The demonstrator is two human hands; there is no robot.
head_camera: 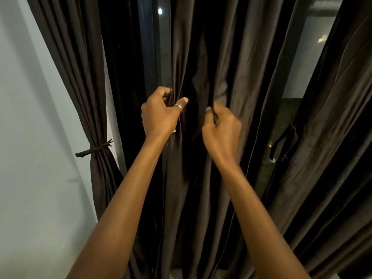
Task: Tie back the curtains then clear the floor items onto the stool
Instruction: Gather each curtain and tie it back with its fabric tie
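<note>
Gripping the middle curtain [231,57], both hands [159,113] [221,129] bunch folds.

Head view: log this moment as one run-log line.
stage: tie-back | left curtain: tied | middle curtain: untied | left hand: grips its edge | right hand: pinches a fold

Home room, night: long brown curtains [241,57] over dark window [314,57], plain white wall [30,178].

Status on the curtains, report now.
Gripping folds of middle curtain: left hand, right hand. Already tied: left curtain, by its tieback. Nothing in the way.
</note>
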